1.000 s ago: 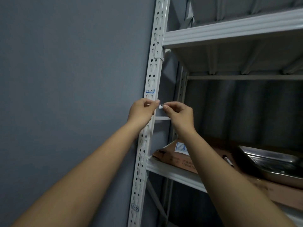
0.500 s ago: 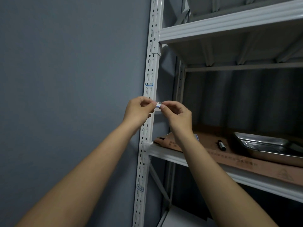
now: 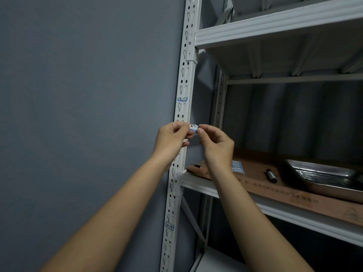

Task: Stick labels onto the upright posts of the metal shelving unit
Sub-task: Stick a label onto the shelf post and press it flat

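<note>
The white perforated front post of the metal shelving unit runs from top to bottom in the middle of the view. A small white label with a blue border is held just in front of the post, pinched from the left by my left hand and from the right by my right hand. Handwritten marks show on the label. Two labels are stuck on the same post: one higher up and one lower down.
A grey wall fills the left. On the middle shelf lie a flattened cardboard sheet, a sheet of blue labels, a black marker and a steel tray. Another shelf is overhead.
The view has tilted down, so the post and shelves sit higher in the frame. Both hands stay pinched together at the post, and more of the label now shows between the fingertips.
</note>
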{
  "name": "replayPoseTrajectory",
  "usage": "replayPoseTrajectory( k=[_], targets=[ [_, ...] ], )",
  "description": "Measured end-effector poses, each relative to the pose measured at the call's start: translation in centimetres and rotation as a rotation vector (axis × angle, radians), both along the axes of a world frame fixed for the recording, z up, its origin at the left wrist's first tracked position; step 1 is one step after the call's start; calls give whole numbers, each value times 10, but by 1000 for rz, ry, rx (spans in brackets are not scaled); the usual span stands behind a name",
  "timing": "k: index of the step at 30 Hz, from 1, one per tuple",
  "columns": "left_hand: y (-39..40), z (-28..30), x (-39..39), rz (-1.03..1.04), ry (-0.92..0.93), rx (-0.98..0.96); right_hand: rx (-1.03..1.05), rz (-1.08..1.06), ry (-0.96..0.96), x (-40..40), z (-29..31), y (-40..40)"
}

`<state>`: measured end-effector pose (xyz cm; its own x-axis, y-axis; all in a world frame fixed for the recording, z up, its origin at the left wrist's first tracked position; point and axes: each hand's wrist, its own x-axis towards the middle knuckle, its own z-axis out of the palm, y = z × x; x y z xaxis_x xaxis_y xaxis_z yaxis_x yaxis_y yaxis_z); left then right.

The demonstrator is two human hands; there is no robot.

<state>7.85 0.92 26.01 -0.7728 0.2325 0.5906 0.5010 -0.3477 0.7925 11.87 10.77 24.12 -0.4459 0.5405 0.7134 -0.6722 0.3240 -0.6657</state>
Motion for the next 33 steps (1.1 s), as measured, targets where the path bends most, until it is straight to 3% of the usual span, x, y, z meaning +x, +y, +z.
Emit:
replayPoseTrajectory(
  k=[9,14,17,25,29,33],
  targets=[
    [4,-7,-4,59,84,-27,-119,179,-42,-8,-5,-6],
    [6,-9,-6,129,111,7,-260,112,0,-13,-8,-10],
    [7,-10,-7,166,119,19,-239,49,35,-13,-6,-11],
    [13,-5,-7,180,142,2,-108,127,5,-4,-6,4],
    [25,-4,1,111,166,-59,-158,254,10,6,-1,21],
    [40,-1,11,25,199,-127,-154,220,12,18,-1,39]
  ],
)
